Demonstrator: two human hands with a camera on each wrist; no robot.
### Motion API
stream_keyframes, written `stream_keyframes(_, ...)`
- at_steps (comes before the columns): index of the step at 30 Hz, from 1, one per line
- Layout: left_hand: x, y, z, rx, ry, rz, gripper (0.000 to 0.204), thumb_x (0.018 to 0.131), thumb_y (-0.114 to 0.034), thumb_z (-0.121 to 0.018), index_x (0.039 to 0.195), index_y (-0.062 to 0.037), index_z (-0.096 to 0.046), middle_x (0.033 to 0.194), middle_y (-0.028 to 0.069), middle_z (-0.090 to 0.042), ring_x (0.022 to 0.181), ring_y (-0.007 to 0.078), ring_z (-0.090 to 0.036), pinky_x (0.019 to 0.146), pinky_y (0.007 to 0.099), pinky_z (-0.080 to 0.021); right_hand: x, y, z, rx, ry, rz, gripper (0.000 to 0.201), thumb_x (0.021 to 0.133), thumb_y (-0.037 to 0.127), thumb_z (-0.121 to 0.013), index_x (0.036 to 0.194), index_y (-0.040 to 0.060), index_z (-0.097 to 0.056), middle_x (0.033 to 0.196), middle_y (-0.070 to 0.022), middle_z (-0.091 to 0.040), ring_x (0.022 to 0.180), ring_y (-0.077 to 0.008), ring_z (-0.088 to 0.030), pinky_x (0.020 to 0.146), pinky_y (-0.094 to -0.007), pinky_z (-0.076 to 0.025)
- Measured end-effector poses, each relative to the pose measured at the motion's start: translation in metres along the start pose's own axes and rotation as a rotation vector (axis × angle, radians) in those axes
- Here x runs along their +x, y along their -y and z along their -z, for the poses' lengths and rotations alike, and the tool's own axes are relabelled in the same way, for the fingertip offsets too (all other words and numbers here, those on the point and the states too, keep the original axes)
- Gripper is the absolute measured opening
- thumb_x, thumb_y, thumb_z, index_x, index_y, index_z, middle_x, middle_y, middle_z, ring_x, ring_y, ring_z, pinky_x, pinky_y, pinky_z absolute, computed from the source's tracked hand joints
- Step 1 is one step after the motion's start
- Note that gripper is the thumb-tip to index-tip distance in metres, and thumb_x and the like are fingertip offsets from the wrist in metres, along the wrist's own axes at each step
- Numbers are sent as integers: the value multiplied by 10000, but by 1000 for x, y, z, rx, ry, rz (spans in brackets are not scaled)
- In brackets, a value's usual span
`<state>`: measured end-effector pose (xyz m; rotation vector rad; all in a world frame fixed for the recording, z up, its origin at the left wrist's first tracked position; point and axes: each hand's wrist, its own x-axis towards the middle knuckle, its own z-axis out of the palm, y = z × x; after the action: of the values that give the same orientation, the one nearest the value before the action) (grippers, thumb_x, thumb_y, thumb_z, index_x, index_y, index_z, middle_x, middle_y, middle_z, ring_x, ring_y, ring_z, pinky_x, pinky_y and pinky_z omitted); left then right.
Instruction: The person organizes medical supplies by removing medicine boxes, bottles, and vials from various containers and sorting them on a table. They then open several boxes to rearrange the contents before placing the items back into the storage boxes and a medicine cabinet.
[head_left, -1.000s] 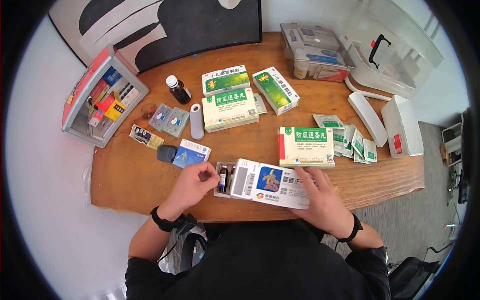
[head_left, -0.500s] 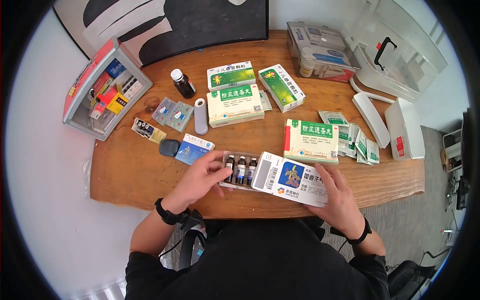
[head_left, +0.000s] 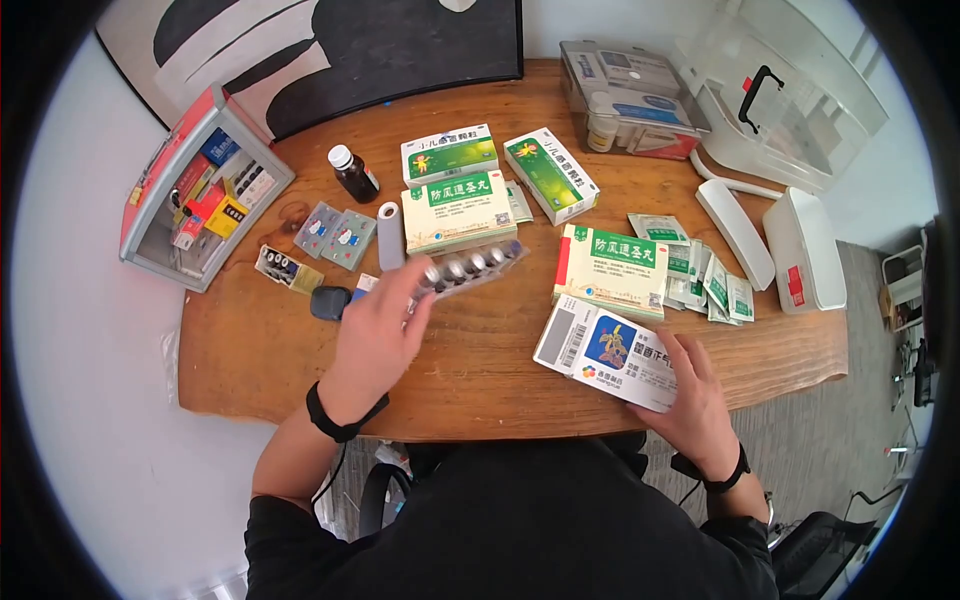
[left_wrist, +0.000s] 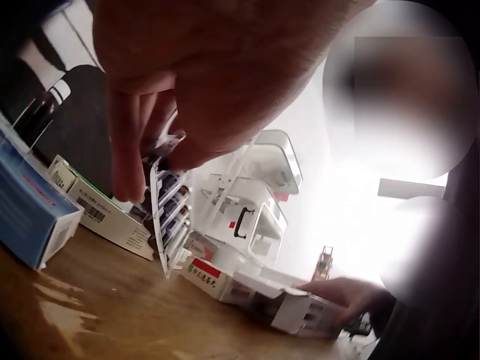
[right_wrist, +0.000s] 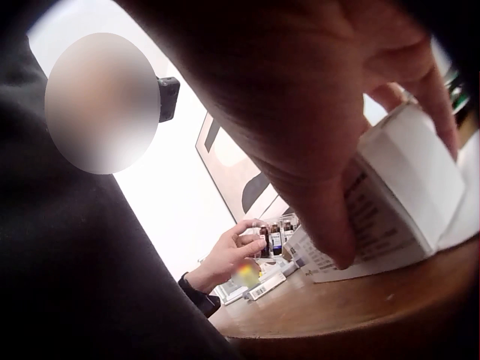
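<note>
My left hand point(head_left: 375, 338) grips one end of a clear plastic tray point(head_left: 478, 272) holding several small dark bottles with pale caps. The tray is lifted and tilted, overlapping the front of a green-and-cream medicine box point(head_left: 455, 212) in the head view. From the left wrist, the row of bottles point(left_wrist: 174, 202) shows side-on beneath my fingers. A white medicine box point(head_left: 608, 352) with a blue picture is held at its right end by my right hand point(head_left: 692, 405). In the right wrist view, thumb and fingers straddle that white carton point(right_wrist: 405, 191).
Another green-and-cream box point(head_left: 612, 268) stands just behind the white one, with green sachets point(head_left: 705, 275) to its right. At the left are a dark round-cornered case point(head_left: 330, 302), a small opened vial box point(head_left: 288, 270) and a brown bottle point(head_left: 354, 176). A red-and-grey medicine case point(head_left: 205, 190) stands further left.
My left hand has drawn the tray of bottles out of the white box and raised it up and away from the table edge. The white box has shifted right with my right hand.
</note>
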<state>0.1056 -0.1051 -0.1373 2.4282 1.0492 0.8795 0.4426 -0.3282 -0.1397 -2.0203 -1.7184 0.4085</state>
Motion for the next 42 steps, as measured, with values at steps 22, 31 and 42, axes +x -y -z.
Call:
stream_keyframes(22, 25, -5, 11, 511, 271, -451, 322, 862, -47, -671, 1183, -43, -637, 1229, 120, -661, 1173, 313, -699, 883, 401, -610, 0, -1, 0, -3, -18, 27, 982, 693, 141, -972, 1554, 46, -510, 1391, -228, -570, 1246, -439, -630, 1048, -492, -565)
stream_keyframes(31, 27, 7, 12, 333, 237, -292, 343, 869, 2, -757, 1192, -34, -649, 1224, 134, -702, 1118, 334, -729, 900, 418, -607, -1, -3, -1, -25, -13, 27, 1003, 686, 137, -974, 1567, 53, -502, 1401, -221, -562, 1254, -431, -625, 1046, -496, -563)
stream_keyframes(42, 27, 22, 3, 94, 137, -1, 353, 895, -54, -824, 1207, -29, -662, 1125, 180, -761, 1002, 345, -755, 860, 407, -581, 0, -1, 0, -3, -4, -3, 997, 689, 136, -970, 1565, 62, -499, 1390, -216, -560, 1250, -426, -624, 1043, -491, -561)
